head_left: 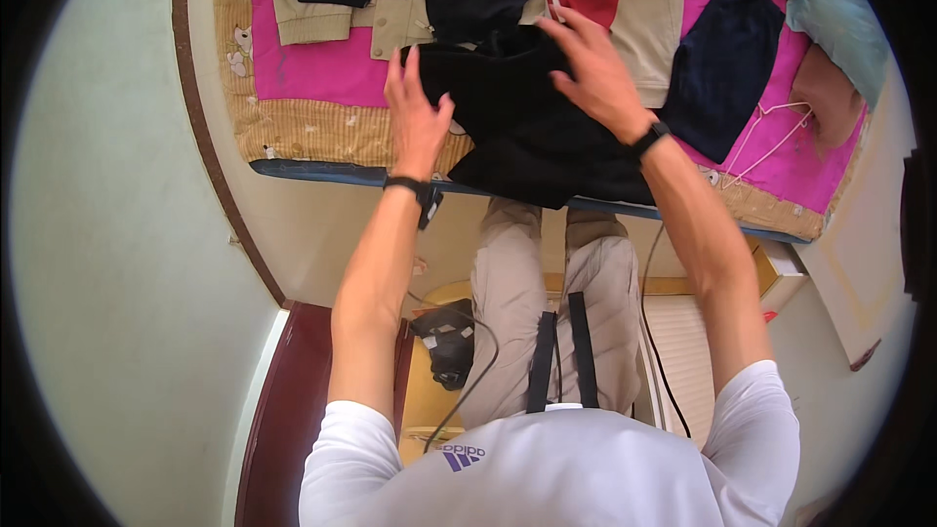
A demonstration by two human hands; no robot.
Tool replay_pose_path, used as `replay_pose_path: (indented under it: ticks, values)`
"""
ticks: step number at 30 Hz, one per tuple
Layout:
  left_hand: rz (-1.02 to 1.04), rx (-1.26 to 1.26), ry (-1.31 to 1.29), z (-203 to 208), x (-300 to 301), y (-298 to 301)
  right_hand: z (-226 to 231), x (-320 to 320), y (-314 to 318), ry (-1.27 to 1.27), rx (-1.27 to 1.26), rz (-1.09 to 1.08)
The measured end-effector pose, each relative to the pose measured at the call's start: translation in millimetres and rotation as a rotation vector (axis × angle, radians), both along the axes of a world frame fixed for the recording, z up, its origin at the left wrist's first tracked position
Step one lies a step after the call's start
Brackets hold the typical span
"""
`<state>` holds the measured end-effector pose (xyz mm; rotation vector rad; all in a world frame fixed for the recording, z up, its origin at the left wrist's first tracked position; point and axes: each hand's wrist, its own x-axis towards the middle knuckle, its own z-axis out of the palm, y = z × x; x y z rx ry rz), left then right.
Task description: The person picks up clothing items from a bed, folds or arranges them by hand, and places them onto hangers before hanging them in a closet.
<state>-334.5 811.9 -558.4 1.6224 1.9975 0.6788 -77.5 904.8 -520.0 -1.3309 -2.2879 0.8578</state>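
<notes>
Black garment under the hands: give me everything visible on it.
The black garment is plain, matte, soft-looking cloth, no print visible. It lies loosely spread, lower edge lapping over the bed edge. The left hand is at its upper left, the right hand over its upper right, fingers spread; contact is unclear, as is garment type.

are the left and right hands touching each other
Apart: the head view plainly shows black fabric in the gap between the left hand and right hand
</notes>
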Motion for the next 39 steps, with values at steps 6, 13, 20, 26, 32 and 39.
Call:
replay_pose_path:
  ticks: [6, 13, 20, 26, 32, 39]
  values:
    - [-0.773, -0.269, 0.05, 13, -29, 52, -2, -18, 20, -0.3, 0.206, 0.784]
    - [-1.082, -0.252, -0.124, 176, 8, -4, 171, 63, -38, -0.097, 0.039, 0.815]
    - [-1.045, -0.329, -0.131, 328, 28, -86, 326, 126, -157, -0.325, -0.568, 0.409]
    - [-1.041, -0.542, -0.055, 403, 13, -132, 416, 127, -254, -0.194, -0.942, -0.177]
    - [-0.835, -0.702, -0.167, 432, 31, -135, 416, 133, -314, -0.141, -0.798, -0.395]
    - [-0.872, -0.833, -0.333, 406, 82, -89, 412, 133, -316, 0.02, -0.71, -0.472]
